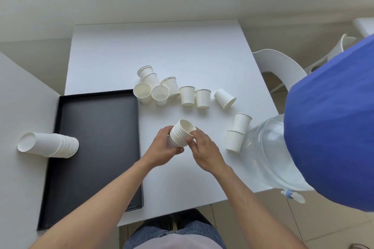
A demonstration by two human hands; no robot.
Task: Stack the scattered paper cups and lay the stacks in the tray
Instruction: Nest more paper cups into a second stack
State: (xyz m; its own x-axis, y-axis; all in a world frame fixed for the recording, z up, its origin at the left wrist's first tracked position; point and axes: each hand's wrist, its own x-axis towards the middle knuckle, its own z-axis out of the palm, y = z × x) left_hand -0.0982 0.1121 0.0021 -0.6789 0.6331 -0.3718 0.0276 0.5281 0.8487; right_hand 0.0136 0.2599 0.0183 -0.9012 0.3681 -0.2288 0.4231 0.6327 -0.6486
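My left hand [162, 150] and right hand [199, 147] both clamp the nested cup stack [181, 135] just right of the tray [97, 147]; squeezing could crush rims, jamming further nesting.

No readable text, plain white paper cups [187, 96] (unprinted), black tray [97, 127] unmarked

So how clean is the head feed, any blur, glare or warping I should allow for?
Head view: soft even light, faint shadows under the loose cups; wide-angle bending at the table edges; slight smear along the tray left rim; white cups on white give low contrast; no strong glare.
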